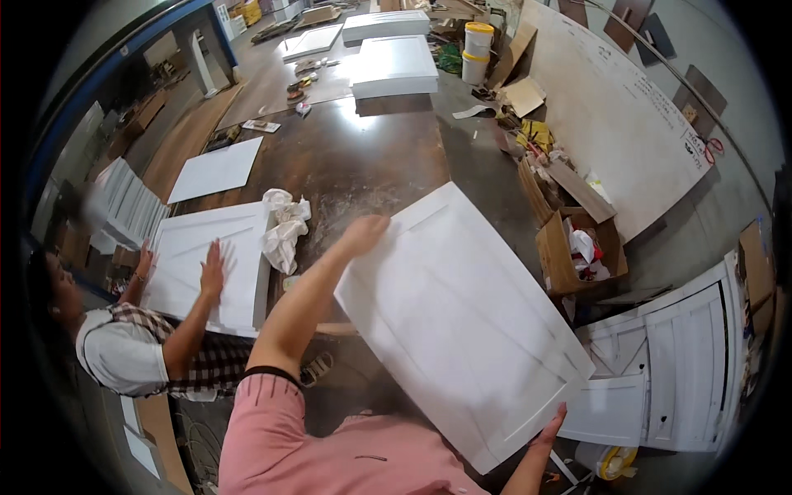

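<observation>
A large white panel (462, 322) with grooves and a raised border is held tilted in front of me, partly over the table's near right edge. My left hand (365, 236) is closed on its far left edge, with the fingertips hidden by the panel. At the near right corner, my right hand (551, 427) grips the lower edge, and part of that hand is out of sight behind the board. Left of my arm, a co-worker rests both hands flat on another white panel (202, 260).
The brown table (371, 157) carries crumpled white cloth (285, 231), a thin white sheet (216, 171) and stacked white panels (396, 66). To the right stand a cardboard box (582, 252), white buckets (476, 54) and white doors (685, 371). The co-worker (124, 346) stands close on my left.
</observation>
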The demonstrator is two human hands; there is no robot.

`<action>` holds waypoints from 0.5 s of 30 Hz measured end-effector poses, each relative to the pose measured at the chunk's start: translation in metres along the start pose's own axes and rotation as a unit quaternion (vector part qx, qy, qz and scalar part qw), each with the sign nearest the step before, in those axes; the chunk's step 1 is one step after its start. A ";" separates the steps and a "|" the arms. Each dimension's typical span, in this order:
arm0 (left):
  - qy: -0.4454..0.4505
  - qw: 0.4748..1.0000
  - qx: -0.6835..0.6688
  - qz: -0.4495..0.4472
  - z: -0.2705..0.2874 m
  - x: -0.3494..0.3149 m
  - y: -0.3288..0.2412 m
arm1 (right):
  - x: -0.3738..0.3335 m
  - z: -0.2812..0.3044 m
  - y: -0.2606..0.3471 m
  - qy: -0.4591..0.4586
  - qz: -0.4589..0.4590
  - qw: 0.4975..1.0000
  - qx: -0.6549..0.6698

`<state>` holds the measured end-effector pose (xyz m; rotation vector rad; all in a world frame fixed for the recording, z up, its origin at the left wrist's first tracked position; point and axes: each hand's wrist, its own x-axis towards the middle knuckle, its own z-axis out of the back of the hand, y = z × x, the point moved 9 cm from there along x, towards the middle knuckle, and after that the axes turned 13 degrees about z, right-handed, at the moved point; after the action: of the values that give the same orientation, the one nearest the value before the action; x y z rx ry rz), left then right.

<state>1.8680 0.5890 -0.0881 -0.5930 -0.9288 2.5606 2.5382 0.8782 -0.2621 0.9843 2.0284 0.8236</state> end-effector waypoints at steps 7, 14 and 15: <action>0.236 0.955 -0.091 0.157 -0.064 0.106 0.054 | 0.027 0.037 -0.014 -0.066 0.094 0.992 -0.046; 0.359 0.881 -0.221 0.215 -0.074 0.066 0.008 | 0.013 -0.025 -0.020 -0.029 -0.026 0.999 0.027; 0.353 0.879 -0.234 0.220 -0.076 0.068 0.013 | 0.007 -0.056 -0.013 0.010 -0.053 0.998 0.014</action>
<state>1.8453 0.6504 -0.1675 -1.9087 -1.2129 2.1152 2.4848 0.8654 -0.2446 0.8790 2.0950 0.7523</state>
